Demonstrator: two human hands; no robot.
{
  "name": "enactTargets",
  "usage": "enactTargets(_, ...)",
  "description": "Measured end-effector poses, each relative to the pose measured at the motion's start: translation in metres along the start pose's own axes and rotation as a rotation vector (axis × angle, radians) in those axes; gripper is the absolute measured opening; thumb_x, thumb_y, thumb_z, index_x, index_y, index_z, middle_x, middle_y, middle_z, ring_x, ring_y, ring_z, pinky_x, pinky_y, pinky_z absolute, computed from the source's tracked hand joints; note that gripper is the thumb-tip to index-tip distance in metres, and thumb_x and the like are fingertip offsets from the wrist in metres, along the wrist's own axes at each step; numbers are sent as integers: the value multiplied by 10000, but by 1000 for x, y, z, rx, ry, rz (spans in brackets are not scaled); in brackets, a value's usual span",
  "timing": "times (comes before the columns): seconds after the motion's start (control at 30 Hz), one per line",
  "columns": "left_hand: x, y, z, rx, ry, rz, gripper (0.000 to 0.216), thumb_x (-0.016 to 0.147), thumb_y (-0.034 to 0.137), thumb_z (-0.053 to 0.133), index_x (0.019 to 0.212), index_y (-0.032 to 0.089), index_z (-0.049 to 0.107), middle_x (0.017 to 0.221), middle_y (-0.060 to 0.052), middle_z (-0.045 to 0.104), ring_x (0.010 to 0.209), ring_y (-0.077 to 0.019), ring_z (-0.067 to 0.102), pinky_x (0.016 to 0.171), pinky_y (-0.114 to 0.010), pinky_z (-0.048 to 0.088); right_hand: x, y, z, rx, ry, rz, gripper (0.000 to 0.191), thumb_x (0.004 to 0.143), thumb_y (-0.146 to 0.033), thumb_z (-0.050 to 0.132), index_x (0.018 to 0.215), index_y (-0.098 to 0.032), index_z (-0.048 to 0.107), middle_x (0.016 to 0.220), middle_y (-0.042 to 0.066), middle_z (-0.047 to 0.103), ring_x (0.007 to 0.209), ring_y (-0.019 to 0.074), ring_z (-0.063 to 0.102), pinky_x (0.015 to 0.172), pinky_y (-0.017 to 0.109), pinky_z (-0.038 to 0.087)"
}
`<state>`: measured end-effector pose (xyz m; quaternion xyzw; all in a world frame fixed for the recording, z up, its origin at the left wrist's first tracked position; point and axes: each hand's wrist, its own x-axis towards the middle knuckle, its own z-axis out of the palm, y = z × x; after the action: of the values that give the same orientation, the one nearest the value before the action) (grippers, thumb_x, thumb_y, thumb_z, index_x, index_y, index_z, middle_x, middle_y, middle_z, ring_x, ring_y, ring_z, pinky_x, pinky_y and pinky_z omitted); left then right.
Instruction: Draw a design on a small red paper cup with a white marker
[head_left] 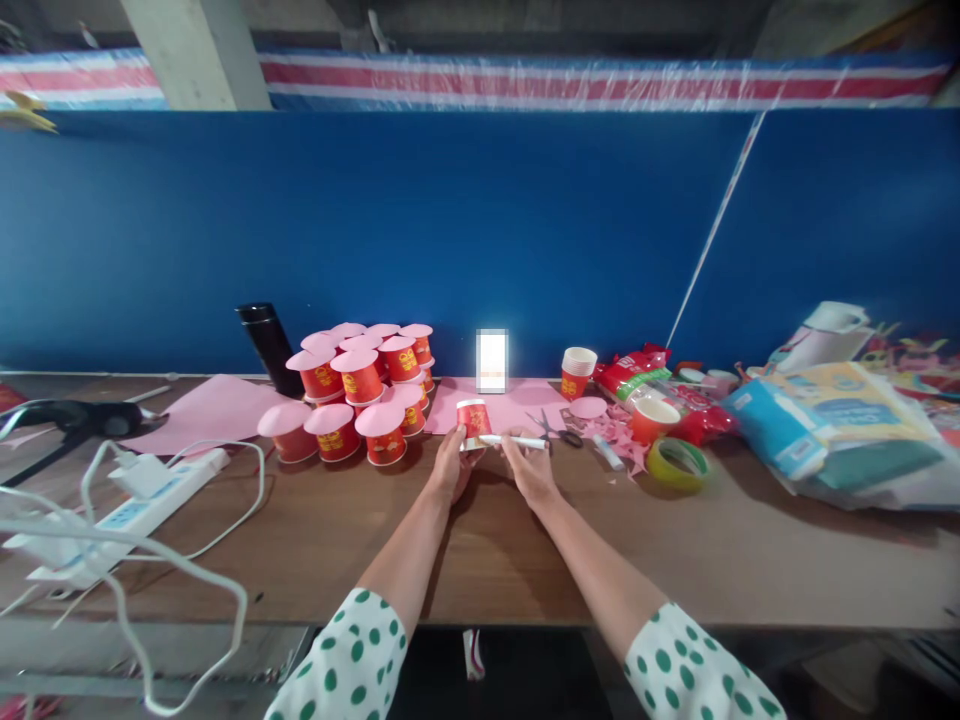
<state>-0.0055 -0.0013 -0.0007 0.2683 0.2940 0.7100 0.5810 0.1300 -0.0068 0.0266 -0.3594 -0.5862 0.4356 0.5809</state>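
My left hand is closed around a red paper cup with gold print, held just above the table's front middle. In my right hand is a slim white pen-like stick, lying level with its left end at the cup's lower edge. I cannot make out whether that end touches the cup. Behind both hands lies a sheet of pink paper. Dark-handled scissors rest on the table to the right of my right hand, beside a pink paper disc.
Left of my hands, red cups topped with pink discs stand stacked. A black bottle, a power strip and loose white cables are farther left. On the right are nested cups, pink scraps, green-yellow tape and a plastic pack.
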Motion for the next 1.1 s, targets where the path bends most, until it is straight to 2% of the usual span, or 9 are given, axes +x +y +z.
enactTargets(0.17, -2, 1, 1, -3, 21, -1, 310, 707, 389, 708, 891, 161, 608, 849, -39, 677, 775, -159, 642, 789, -330, 487, 0, -1, -1, -22, 45, -13, 208, 786, -378, 557, 730, -182, 598, 604, 2, 601, 503, 111, 478, 458, 219, 346)
enactTargets(0.37, -2, 3, 2, 15, 2, -5, 342, 705, 409, 704, 912, 154, 608, 848, -53, 683, 790, -174, 650, 791, -331, 484, 0, 3, -1, -10, -15, -22, 208, 777, -370, 574, 686, -183, 581, 572, -13, 570, 474, 101, 443, 449, 220, 325)
enactTargets(0.53, -2, 2, 2, 16, 7, -10, 339, 705, 408, 704, 905, 153, 606, 830, -49, 685, 783, -176, 652, 799, -337, 487, 1, 5, -2, -23, 42, -19, 204, 799, -375, 545, 728, -189, 589, 602, -7, 589, 506, 113, 476, 475, 225, 348)
enactTargets(0.7, -2, 2, 1, 13, 3, -11, 329, 717, 407, 695, 908, 155, 607, 829, -44, 681, 773, -164, 645, 776, -319, 489, 1, 4, -1, -23, 4, -7, 218, 774, -377, 569, 671, -185, 581, 573, -6, 580, 482, 111, 463, 454, 225, 334)
enactTargets(1.1, 0, 0, 0, 12, 0, 1, 315, 716, 407, 696, 890, 161, 604, 861, -52, 680, 805, -175, 645, 800, -338, 479, 0, -1, 0, -31, 39, -7, 246, 787, -408, 559, 702, -180, 599, 578, -2, 581, 487, 108, 463, 449, 224, 336)
